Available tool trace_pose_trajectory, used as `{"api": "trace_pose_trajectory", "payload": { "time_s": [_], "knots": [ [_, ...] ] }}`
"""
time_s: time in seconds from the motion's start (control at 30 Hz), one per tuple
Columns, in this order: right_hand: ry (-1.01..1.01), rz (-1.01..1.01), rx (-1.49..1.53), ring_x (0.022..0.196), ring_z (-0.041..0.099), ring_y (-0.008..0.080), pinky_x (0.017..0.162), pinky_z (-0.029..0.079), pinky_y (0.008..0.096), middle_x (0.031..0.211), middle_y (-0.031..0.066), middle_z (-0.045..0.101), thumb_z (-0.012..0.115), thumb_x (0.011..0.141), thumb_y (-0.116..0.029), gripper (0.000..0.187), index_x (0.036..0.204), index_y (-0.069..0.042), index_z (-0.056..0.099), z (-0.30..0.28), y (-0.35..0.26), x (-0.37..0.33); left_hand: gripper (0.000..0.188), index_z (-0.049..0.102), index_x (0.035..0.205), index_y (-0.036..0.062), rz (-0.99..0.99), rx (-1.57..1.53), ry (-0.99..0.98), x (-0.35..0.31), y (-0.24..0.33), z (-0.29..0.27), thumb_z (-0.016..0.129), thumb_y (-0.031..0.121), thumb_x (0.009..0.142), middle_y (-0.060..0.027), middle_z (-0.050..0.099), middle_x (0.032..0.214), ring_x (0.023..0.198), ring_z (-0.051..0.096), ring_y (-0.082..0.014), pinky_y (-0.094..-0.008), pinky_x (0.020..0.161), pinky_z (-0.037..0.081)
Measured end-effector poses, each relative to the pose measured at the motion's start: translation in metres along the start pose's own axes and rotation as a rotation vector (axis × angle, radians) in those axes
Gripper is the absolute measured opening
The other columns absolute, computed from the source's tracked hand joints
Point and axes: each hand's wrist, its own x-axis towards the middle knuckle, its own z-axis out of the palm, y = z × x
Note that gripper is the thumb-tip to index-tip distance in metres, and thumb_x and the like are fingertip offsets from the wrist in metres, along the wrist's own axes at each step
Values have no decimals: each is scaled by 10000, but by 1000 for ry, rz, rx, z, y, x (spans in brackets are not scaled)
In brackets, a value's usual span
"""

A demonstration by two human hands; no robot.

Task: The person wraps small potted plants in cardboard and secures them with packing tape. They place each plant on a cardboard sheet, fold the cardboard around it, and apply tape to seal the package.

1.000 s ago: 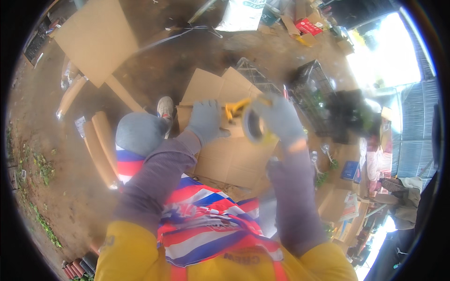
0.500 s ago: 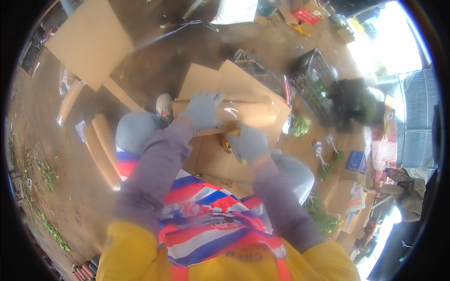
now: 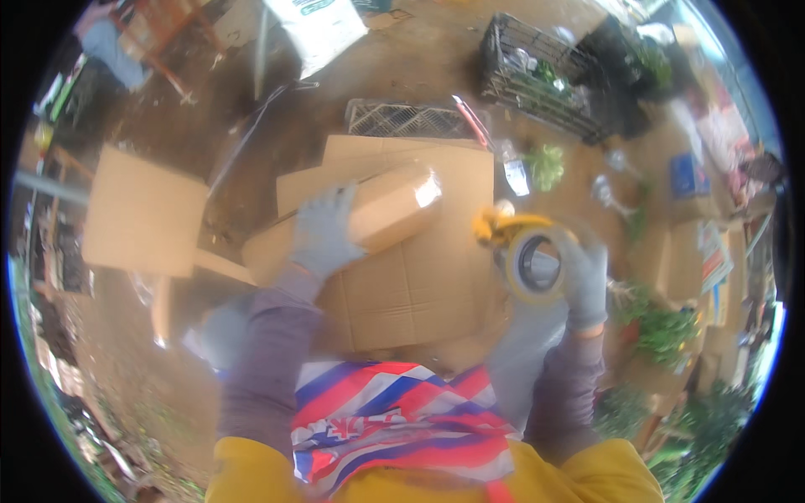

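My left hand (image 3: 325, 233), in a grey glove, grips the middle of a long narrow cardboard box (image 3: 394, 210). Shiny clear tape covers the box's far right end. Beneath it lies a flat cardboard sheet (image 3: 411, 298), creased and spread before my knees. Off to the right, my gloved right hand (image 3: 587, 281) is closed on a yellow tape dispenser (image 3: 537, 221) with a large roll of tape on it, held apart from the box. A red-handled cutter (image 3: 472, 122) rests just beyond the sheet, near the edge of a black plastic crate (image 3: 411, 117).
Another black crate (image 3: 537, 88) holding some greenery stands at the far right. A white sack (image 3: 319, 38) lies at the back. On the left is a cardboard panel (image 3: 142, 214) with narrow cardboard pieces around it. Leafy plants (image 3: 667, 331) and a blue box (image 3: 689, 174) are at right.
My right hand has moved away from the cardboard to the right, bringing the tape dispenser into plain sight. The long box now lies slanted, its taped end up and right. The view has shifted.
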Motion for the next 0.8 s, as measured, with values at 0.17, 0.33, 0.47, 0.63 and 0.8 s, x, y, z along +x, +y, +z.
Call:
{"api": "trace_pose_trajectory", "payload": {
  "time_s": [0.17,0.33,0.47,0.63,0.8],
  "knots": [
    [274,62,539,882,658,111,732,514,218,1032,100,711,632,965,-118,309,1208,70,656,0,10,10,1109,423,1500,55,254,-74,-82,37,-49,-24,893,429,567,-192,494,1470,1349,484,-348,-447,1126,390],
    [329,327,464,757,576,52,631,453,198,936,43,666,670,947,-134,346,1228,67,649,-6,46,14,1112,443,1485,65,278,-113,-59,68,8,-6,920,390,535,-187,518,1445,1319,510,-356,-448,1117,408],
    [336,259,502,736,543,37,620,425,188,912,19,647,683,936,-128,355,1231,65,647,-7,58,14,1099,450,1474,67,267,-165,-53,82,52,-10,925,374,532,-198,518,1434,1313,510,-361,-440,1111,417],
    [372,242,546,775,583,62,655,455,212,917,33,663,681,938,-136,333,1202,66,663,15,79,42,1144,420,1475,23,230,-24,150,50,76,-4,934,405,527,-226,501,1430,1307,499,-398,-471,1095,420],
    [50,63,731,865,634,101,764,501,251,1009,85,724,665,961,-195,323,1160,58,687,66,122,142,1172,385,1475,-11,248,158,302,17,80,35,900,523,567,-220,464,1449,1309,473,-407,-530,1106,372]
  ]
}}
